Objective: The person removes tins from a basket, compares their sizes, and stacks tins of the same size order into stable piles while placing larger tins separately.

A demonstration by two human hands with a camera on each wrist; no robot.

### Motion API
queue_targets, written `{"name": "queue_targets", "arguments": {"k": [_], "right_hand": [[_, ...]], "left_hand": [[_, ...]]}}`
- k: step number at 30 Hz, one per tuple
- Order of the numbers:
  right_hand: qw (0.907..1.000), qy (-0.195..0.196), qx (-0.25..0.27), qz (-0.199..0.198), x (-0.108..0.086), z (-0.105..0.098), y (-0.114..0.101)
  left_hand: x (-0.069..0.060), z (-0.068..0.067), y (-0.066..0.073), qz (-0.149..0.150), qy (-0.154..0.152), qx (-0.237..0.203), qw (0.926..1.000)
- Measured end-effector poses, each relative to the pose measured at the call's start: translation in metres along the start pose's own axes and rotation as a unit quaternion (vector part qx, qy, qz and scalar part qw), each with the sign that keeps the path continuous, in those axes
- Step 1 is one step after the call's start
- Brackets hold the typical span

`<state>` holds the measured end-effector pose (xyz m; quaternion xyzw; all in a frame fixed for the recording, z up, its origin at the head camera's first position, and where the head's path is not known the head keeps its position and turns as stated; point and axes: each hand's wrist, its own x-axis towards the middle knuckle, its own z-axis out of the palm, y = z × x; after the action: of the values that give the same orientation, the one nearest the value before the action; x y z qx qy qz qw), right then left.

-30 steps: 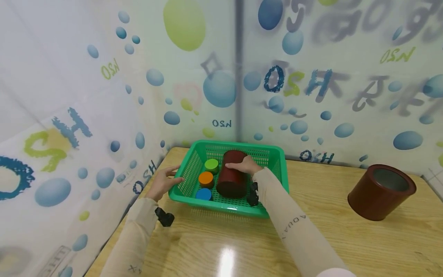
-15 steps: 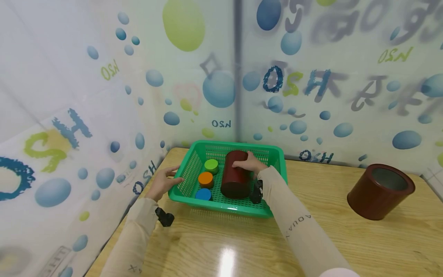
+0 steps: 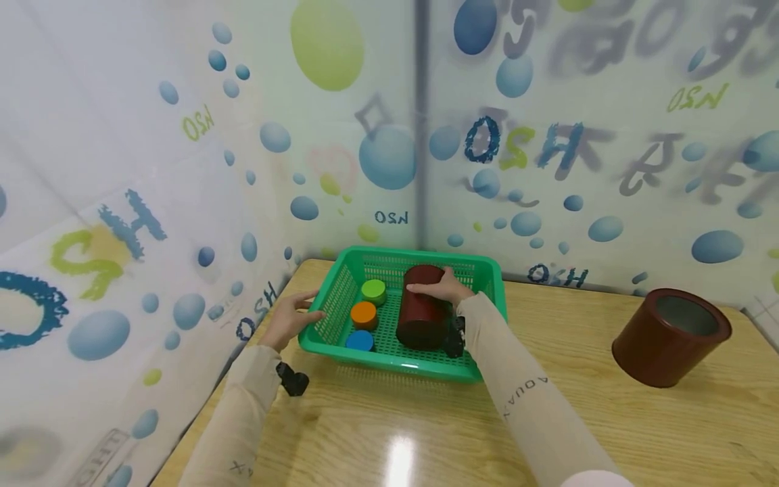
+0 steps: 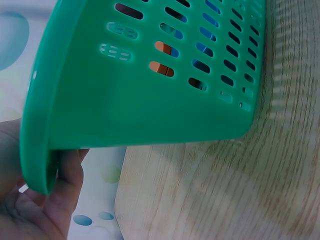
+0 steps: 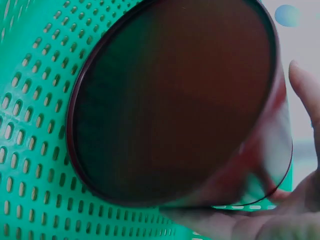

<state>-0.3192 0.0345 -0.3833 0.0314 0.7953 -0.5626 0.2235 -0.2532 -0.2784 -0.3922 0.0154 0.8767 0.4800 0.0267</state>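
Observation:
A dark red cylinder (image 3: 422,311) lies on its side within the green basket (image 3: 402,367). My right hand (image 3: 447,289) grips its right side, thumb on top; the right wrist view shows the cylinder's round end (image 5: 175,105) close up, with fingers along its lower edge. My left hand (image 3: 291,319) holds the basket's left rim, fingers curled around the rim (image 4: 37,125) in the left wrist view. Left of the cylinder stand a green disc (image 3: 374,290), an orange disc (image 3: 364,314) and a blue disc (image 3: 360,340) in a row.
A second dark red cylinder (image 3: 663,341), with an open top, stands on the wooden table (image 3: 560,385) at the right, apart from the basket. A patterned curtain (image 3: 517,176) rises along the back and left edges of the table.
The dark red cylinder has shifted to the right inside the basket with my right hand on it, widening the gap to the discs. My left hand has stayed at the rim.

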Motion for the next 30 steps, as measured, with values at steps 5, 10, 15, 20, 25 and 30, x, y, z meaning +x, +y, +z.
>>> {"name": "queue_targets", "arguments": {"k": [5,10,15,20,25,30], "right_hand": [[0.9988,0.004,-0.048,0.013,0.000,-0.001,0.004],[0.9962,-0.001,-0.084,0.020,0.000,-0.003,0.005],[0.9939,0.002,-0.108,0.023,0.000,-0.004,0.006],[0.9962,0.006,-0.087,0.008,-0.004,-0.009,0.005],[0.9986,0.011,-0.037,-0.036,-0.014,-0.015,-0.004],[0.9963,0.031,-0.017,-0.078,-0.025,-0.022,-0.019]], "left_hand": [[0.000,0.002,0.000,-0.006,0.004,0.002,1.0000],[0.000,0.002,0.002,-0.010,0.007,0.007,0.9999],[0.001,0.001,0.002,-0.011,0.009,0.009,0.9999],[0.002,0.003,0.002,-0.012,0.005,0.009,0.9999],[0.001,0.003,0.003,-0.012,0.008,0.007,0.9999],[0.001,0.003,0.003,-0.015,0.009,0.005,0.9998]]}}
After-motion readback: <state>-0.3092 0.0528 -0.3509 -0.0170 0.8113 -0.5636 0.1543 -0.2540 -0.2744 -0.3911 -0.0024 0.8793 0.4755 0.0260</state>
